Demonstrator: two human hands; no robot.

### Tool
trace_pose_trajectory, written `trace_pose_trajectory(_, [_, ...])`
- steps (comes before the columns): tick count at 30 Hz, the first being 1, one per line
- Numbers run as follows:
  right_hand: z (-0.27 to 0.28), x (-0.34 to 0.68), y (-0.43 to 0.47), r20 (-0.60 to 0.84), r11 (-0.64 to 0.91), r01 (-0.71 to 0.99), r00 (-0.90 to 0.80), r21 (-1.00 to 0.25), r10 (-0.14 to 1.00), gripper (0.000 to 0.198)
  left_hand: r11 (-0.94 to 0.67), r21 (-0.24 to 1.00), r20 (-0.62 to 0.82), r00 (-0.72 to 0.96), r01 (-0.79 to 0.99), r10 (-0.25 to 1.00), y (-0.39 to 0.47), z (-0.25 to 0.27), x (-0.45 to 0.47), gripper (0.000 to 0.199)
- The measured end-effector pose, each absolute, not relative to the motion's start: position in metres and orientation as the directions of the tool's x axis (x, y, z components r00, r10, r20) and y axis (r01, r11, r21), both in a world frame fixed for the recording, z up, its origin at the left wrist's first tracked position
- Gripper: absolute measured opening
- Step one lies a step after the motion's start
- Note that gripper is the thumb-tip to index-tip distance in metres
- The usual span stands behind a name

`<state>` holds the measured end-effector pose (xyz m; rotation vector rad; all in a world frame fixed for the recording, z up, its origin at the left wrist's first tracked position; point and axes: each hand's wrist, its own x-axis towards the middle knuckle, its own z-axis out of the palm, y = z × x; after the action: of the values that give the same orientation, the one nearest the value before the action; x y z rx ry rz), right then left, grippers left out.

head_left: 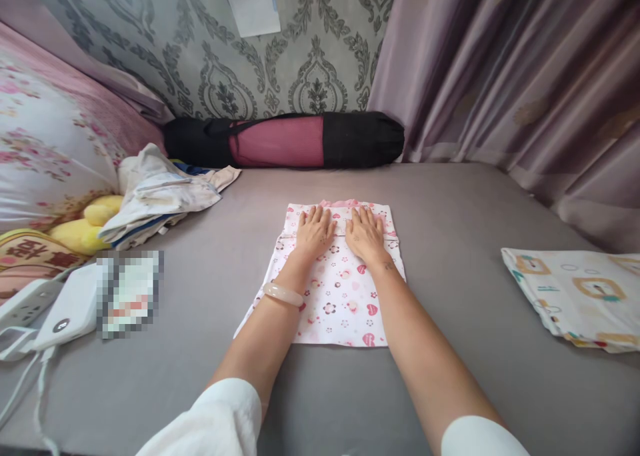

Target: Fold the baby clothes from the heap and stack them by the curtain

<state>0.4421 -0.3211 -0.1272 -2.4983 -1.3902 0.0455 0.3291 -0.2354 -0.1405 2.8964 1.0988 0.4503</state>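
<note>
A white garment with a pink heart and flower print lies flat on the grey sheet in front of me. Its far end is folded over into a band, and a pink ruffled edge peeks out at the top. My left hand presses palm down on the left part of that band, fingers spread. On the right part, my right hand rests the same way, a short gap from the left. A pale bangle circles my left wrist. Neither hand grips the cloth.
A folded patterned cloth lies at the right. To the left are piled clothes, a yellow plush, a white power bank with cables and a power strip. A black and pink long bag lies along the wall.
</note>
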Motion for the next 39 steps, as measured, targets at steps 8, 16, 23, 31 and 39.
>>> trace_pose_trajectory(8, [-0.128,0.426,-0.32,0.102,-0.279,0.924,0.313,-0.261,0.944,0.056,-0.815,0.14,0.224,0.784,0.562,0.579,-0.239,-0.138,0.33,0.045])
trace_pose_trajectory(16, [-0.129,0.427,-0.32,0.093,-0.285,0.916,0.322,-0.284,0.942,0.055,-0.812,0.158,0.229,0.779,0.561,0.583,-0.24,-0.137,0.329,0.044])
trace_pose_trajectory(23, [-0.13,0.426,-0.317,0.179,-0.302,0.913,0.358,-0.275,0.917,0.054,-0.75,0.133,0.275,0.703,0.647,0.655,-0.24,-0.138,0.328,0.047])
trace_pose_trajectory(31, [-0.132,0.426,-0.312,0.146,-0.332,0.9,0.383,-0.282,0.912,0.053,-0.748,0.129,0.253,0.707,0.651,0.66,-0.239,-0.14,0.329,0.047])
trace_pose_trajectory(39, [-0.131,0.429,-0.316,0.244,-0.452,0.843,0.522,-0.291,0.817,0.055,-0.612,0.146,0.284,0.56,0.777,0.779,-0.236,-0.139,0.324,0.054])
